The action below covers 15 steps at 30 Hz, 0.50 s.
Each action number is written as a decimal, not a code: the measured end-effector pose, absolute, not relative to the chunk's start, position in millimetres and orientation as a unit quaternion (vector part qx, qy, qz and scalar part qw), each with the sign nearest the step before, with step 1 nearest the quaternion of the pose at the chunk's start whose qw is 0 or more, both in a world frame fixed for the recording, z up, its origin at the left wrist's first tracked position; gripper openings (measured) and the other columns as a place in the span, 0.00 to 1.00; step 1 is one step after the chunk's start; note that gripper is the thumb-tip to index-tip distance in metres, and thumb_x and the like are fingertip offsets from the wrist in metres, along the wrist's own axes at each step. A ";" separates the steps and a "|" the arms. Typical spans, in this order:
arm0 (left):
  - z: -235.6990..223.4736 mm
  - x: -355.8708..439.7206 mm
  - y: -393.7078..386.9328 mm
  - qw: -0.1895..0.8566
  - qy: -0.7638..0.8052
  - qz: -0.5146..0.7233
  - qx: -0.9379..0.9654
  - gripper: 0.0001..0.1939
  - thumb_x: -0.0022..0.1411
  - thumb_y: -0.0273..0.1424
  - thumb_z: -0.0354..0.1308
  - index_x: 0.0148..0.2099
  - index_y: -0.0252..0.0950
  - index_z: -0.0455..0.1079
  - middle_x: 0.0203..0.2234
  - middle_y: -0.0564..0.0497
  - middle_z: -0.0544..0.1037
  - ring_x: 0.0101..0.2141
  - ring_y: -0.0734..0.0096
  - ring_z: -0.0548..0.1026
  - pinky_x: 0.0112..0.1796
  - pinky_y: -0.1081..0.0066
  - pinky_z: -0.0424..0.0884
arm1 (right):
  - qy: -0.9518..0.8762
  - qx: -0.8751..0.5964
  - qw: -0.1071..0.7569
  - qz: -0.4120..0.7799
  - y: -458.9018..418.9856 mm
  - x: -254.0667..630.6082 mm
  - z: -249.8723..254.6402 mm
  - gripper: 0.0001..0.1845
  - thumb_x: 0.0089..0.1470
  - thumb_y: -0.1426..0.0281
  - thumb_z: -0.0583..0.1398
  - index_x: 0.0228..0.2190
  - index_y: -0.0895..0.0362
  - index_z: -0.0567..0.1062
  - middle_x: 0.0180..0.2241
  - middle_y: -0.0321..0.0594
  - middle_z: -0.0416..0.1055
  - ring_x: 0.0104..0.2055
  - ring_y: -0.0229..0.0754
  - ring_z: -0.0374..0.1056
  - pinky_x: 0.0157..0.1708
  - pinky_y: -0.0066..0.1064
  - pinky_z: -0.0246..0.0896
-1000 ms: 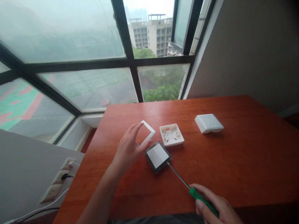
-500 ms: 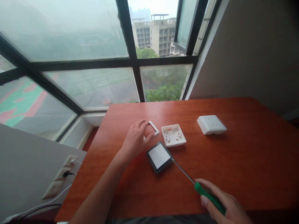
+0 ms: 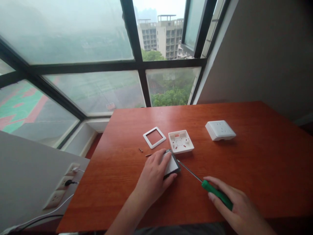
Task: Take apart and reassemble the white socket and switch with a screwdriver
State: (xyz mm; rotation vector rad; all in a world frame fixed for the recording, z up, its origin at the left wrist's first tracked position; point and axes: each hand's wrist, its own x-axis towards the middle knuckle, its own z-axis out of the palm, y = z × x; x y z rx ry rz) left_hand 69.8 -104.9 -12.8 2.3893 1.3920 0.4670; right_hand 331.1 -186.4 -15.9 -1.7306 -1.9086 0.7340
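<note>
My left hand (image 3: 154,174) rests on a dark-framed switch module (image 3: 173,165) with a white face, fingers curled round its left side and thumb at its near edge. My right hand (image 3: 236,204) grips the green handle of a screwdriver (image 3: 206,185); the metal shaft points up-left, its tip close to the module's right edge. A white square frame (image 3: 154,137) lies flat on the table beyond my left hand. Two small screws (image 3: 144,152) lie just left of my fingers.
The red-brown wooden table (image 3: 256,163) also carries a white back box (image 3: 181,141) and a white socket unit (image 3: 220,130) at the right. Large windows stand behind the table. Wall sockets with plugged cables (image 3: 65,184) sit low at the left. A grey wall lies to the right.
My left hand let go of the white frame, which now lies flat, and moved back onto the switch module. The screwdriver tip shifted slightly along the module's right edge.
</note>
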 end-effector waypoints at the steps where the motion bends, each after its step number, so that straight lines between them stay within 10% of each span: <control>1: -10.9 67.3 -104.6 0.179 0.479 0.164 0.844 0.31 0.60 0.36 0.61 0.64 0.42 0.57 0.61 0.43 0.62 0.59 0.53 0.62 0.58 0.52 0.62 | -0.700 -0.626 0.226 0.260 -184.8 331.4 -13.4 0.17 0.58 0.64 0.57 0.47 0.54 0.77 0.46 0.41 0.78 0.47 0.44 0.75 0.46 0.29 0.70; 15: -15.4 62.3 -98.8 0.248 0.456 0.210 0.829 0.33 0.57 0.34 0.64 0.63 0.42 0.58 0.58 0.43 0.65 0.57 0.55 0.65 0.57 0.56 0.64 | -0.834 -0.524 0.072 0.158 -131.7 337.6 52.0 0.16 0.60 0.71 0.54 0.46 0.48 0.76 0.37 0.37 0.78 0.34 0.41 0.75 0.34 0.31 0.69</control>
